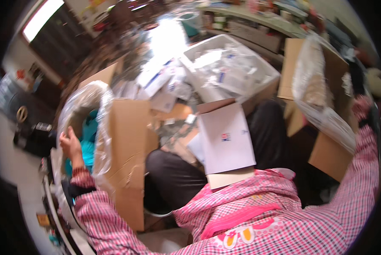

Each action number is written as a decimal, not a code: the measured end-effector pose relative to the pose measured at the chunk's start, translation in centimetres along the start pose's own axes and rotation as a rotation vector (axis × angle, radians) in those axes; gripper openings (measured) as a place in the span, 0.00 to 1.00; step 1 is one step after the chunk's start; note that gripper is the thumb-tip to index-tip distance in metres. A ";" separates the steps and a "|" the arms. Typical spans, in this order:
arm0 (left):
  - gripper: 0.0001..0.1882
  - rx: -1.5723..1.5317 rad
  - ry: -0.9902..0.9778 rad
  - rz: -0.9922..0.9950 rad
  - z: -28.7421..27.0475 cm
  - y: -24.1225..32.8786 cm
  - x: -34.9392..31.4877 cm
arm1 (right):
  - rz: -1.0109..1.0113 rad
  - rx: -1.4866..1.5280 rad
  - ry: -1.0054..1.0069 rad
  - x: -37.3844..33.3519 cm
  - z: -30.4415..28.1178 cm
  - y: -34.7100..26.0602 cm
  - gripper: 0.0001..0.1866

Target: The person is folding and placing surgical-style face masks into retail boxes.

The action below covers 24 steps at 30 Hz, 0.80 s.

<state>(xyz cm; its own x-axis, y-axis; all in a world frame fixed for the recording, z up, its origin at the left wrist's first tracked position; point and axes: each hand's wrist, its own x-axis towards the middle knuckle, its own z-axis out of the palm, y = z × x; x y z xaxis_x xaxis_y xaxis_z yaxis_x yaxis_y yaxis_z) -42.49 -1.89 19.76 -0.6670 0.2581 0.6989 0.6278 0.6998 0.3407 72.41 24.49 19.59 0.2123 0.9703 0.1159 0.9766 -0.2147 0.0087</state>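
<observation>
My left hand (72, 148) reaches into a carton (129, 148) lined with a clear plastic bag (103, 104), its fingers apart. Beside it in the bag lie teal items (87, 151) whose kind I cannot make out. Far to the right, my right hand (361, 107) is at the outer side of a second bag-lined carton (290, 70); its fingers are blurred, and whether it holds anything is unclear. Across my lap rests a white cardboard box (226, 138) with a small printed mark, its brown-edged far end raised. Neither hand touches it.
Ahead stands a white foam box (258, 87) full of clear-wrapped packets (237, 76). White printed packets (156, 80) lie on the floor left of it. Farther back are a teal bucket (189, 24) and a low shelf (258, 19) with small goods.
</observation>
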 end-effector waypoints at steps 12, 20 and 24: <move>0.10 -0.957 -0.894 1.287 -7.8 32.4 -37.5 | -0.349 0.042 -0.176 0.0 -5.6 -11.4 0.20; 0.12 -0.725 -0.968 1.555 -5.9 33.0 -41.4 | -0.270 0.508 -0.008 -1.9 -6.8 -14.9 0.15; 0.13 -0.772 -0.838 1.443 -8.9 33.0 -35.8 | -0.739 0.139 0.416 -4.3 -4.4 -19.0 0.10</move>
<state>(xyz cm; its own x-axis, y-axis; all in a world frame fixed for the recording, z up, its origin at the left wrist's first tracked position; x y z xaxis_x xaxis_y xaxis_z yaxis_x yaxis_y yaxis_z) 5.65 6.01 11.61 0.6457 0.7035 0.2969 0.6862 -0.7051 0.1787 52.80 23.87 23.33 -0.4829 0.7301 0.4835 0.8604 0.4983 0.1070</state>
